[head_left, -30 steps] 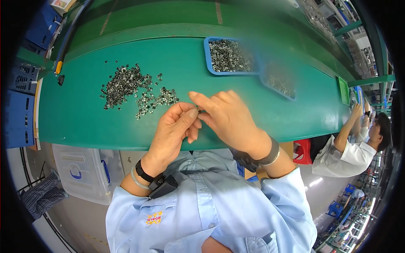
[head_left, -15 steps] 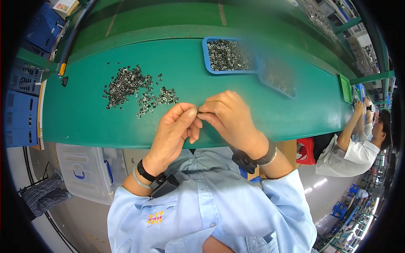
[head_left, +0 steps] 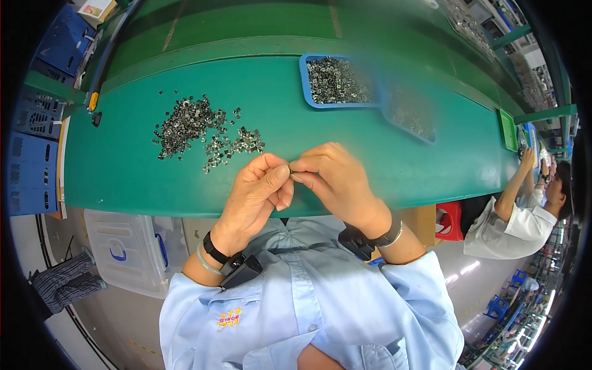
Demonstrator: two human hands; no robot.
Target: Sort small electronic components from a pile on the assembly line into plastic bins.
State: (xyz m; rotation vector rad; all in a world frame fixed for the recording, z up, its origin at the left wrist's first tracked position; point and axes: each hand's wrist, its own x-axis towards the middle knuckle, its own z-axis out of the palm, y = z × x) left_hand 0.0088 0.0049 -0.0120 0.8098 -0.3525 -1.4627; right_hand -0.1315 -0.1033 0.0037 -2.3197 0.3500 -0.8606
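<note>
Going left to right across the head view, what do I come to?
Blue crate, large pile of small parts, left hand, right hand, red stool, green tray.

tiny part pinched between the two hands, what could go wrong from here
The tiny part might slip, since the left hand and right hand grip it only by the fingertips; it could fall near the front edge of the green tabletop and perhaps roll off.

The loose black and silver parts lie just beyond the left hand, so a careless brush could scatter them.
</note>
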